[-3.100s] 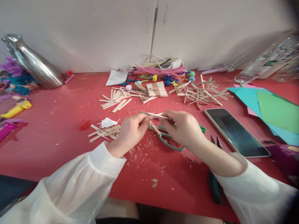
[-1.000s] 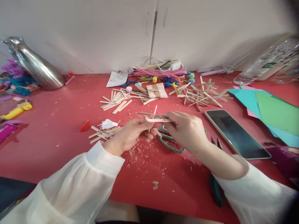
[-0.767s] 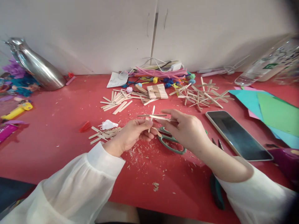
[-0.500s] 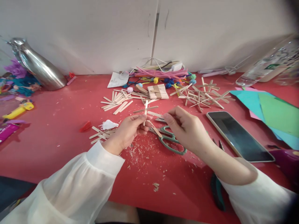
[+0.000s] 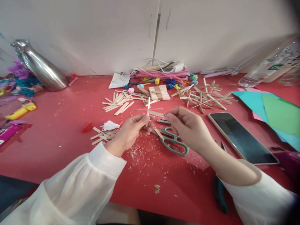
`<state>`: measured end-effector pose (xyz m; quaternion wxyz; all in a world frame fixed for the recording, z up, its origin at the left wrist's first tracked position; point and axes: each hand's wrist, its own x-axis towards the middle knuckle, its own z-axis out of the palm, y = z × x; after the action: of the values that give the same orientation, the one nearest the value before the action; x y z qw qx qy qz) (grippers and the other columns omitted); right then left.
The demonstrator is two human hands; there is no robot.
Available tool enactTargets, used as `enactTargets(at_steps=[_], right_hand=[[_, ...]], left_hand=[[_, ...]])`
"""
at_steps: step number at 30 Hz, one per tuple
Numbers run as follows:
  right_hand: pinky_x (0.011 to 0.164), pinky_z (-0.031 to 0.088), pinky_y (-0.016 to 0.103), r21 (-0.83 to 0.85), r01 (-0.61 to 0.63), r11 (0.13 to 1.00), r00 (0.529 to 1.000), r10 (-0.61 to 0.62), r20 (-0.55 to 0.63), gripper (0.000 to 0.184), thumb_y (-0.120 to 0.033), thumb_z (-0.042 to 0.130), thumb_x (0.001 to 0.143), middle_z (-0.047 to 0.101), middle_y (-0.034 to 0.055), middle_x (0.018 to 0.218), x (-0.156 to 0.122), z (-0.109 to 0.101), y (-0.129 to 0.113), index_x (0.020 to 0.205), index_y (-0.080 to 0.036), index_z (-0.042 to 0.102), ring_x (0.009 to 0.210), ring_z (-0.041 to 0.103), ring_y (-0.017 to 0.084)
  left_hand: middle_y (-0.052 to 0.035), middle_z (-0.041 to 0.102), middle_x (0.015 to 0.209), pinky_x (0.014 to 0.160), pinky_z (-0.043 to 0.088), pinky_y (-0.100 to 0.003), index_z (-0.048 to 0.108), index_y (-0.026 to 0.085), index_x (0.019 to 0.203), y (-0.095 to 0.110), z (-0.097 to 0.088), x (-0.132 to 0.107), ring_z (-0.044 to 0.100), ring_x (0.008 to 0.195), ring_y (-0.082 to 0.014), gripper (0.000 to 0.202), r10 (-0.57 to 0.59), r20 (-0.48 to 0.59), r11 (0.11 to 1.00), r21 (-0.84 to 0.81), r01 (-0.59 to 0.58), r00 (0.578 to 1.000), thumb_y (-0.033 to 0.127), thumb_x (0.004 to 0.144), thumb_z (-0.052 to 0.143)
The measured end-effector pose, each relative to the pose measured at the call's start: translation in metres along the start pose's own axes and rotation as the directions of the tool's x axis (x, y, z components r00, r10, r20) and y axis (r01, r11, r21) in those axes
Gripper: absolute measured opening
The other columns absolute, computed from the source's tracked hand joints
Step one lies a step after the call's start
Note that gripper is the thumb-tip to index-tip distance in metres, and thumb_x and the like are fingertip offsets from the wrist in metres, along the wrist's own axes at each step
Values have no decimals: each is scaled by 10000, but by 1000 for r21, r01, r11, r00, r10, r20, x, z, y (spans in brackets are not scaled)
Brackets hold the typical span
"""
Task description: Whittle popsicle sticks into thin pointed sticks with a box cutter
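Two crossed popsicle sticks (image 5: 149,103) stand up from my left hand (image 5: 134,129), pinched near their lower end between thumb and fingers. My right hand (image 5: 187,128) pinches the end of another popsicle stick (image 5: 156,113), which reaches left to the cross; whether it touches is hard to tell. Below my hands lie green-handled scissors (image 5: 174,142), with a loose stick (image 5: 158,132) over their blades. The metal tip of a cutter (image 5: 162,121) shows behind my right fingers. Wood shavings (image 5: 140,153) are scattered on the red table (image 5: 77,168).
Stick piles (image 5: 118,101) and crossed-stick pieces (image 5: 208,95) lie farther back, near bundled sticks (image 5: 159,92). A phone (image 5: 242,137) and coloured paper (image 5: 278,112) are at right, with dark-handled pliers (image 5: 220,195) nearer. A metal jug (image 5: 44,68) stands back left.
The crossed sticks have turned, so the crosspiece now looks thinner and more level. My right hand's stick has shifted slightly right. The whole view has moved a little.
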<state>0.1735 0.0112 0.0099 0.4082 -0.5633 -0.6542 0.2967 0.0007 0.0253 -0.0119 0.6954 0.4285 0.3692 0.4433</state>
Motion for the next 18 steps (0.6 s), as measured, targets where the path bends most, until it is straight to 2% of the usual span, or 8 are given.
enactTargets(at_steps=[6, 13, 18], right_hand=[[363, 259, 212, 170, -142, 975, 989, 133, 65, 166, -323, 507, 798, 437, -73, 451, 2, 0, -4, 689, -199, 495, 364, 340, 59], [408, 314, 210, 331, -227, 916, 968, 175, 180, 51, -235, 500, 776, 451, -82, 454, 1, 1, -4, 786, -194, 529, 404, 401, 68], [460, 376, 205, 387, -296, 873, 941, 198, 274, 161, -319, 623, 723, 548, -45, 519, 0, 2, -6, 715, -168, 568, 479, 490, 71]], left_hand=[[9, 606, 683, 569, 400, -203, 643, 145, 760, -1, -2, 0, 526, 578, -64, 179, 28, -11, 998, 53, -27, 1000, 322, 782, 624], [1, 614, 668, 556, 395, -207, 641, 147, 753, -1, 2, -1, 518, 554, -65, 190, 20, 10, 993, 114, -21, 1000, 335, 772, 629], [-8, 608, 648, 519, 386, -211, 622, 131, 675, 0, 6, -2, 502, 514, -64, 220, 51, 20, 978, 204, -54, 998, 330, 767, 630]])
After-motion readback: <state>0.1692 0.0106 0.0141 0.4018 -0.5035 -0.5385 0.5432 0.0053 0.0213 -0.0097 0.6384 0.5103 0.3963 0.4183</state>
